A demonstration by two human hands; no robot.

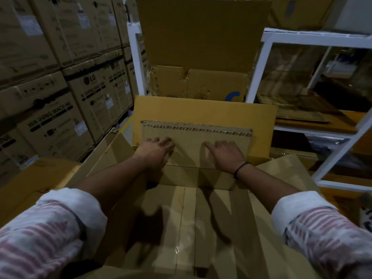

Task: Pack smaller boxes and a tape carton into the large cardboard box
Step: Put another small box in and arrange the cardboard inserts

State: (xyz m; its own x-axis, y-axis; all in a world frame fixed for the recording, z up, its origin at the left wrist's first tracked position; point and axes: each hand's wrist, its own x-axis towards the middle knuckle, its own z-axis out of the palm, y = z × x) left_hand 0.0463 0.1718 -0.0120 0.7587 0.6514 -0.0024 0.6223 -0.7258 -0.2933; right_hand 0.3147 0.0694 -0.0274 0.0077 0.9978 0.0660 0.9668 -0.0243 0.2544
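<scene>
Rests both hands flat on a carton inside the big box, at its far wall. Stands upright there, tape strip with a pattern along the top edge, far flap rising just behind. Lays the left hand on the carton's left half, palm down, fingers straight and spread, gripping nothing. Lays the right hand likewise on the right half, fingers out flat, forefinger pointing up and left; wears a black band at that wrist. Reaches in with both forearms above the taped floor seam, sleeves rolled, white with a red pattern. Side flaps folded outward, left and right. Beyond, another open box with a tall raised flap. At left, stacks of washing-machine boxes; at right, a white rack.
</scene>
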